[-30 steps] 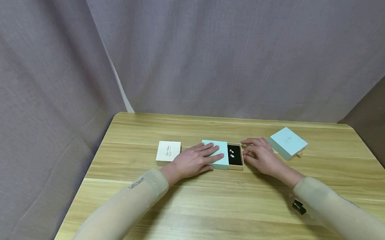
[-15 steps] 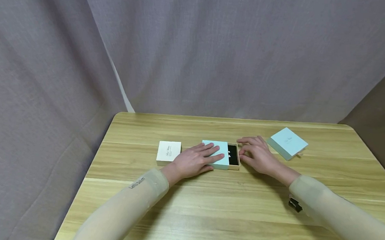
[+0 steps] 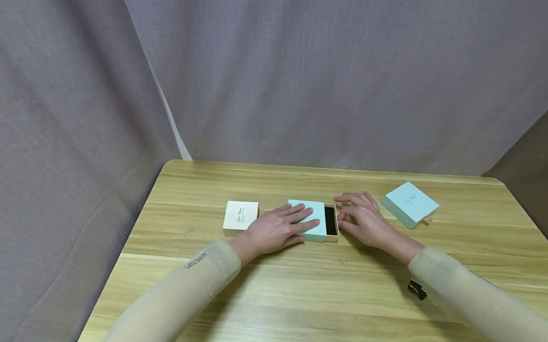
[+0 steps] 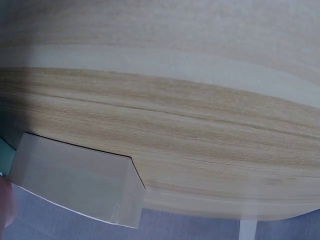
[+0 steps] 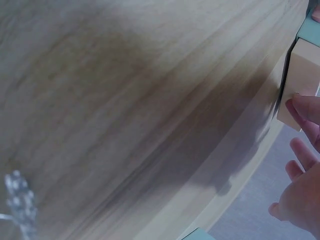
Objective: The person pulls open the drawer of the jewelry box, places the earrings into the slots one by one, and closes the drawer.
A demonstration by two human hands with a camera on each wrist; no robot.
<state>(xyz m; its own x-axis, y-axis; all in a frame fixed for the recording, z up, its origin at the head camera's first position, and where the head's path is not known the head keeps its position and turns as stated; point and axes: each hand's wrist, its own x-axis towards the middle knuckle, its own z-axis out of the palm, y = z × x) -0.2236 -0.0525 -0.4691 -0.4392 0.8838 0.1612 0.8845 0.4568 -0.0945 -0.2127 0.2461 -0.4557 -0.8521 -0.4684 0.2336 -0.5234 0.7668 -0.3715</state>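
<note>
Left hand (image 3: 278,228): while lying spread, resting on top of the middle blue box (image 3: 319,214).
Drawer (image 3: 332,238): partly out of the middle blue box's right side, lined in black.
Right hand (image 3: 364,222): just right of the middle blue box, with thumb and forefinger close together at the drawer's outer end; cannot tell if pinching anything.
White box (image 3: 240,215): left of the middle blue box, lettered on top.
Second blue box (image 3: 410,201): right of the middle blue box, turned at an angle.
</note>
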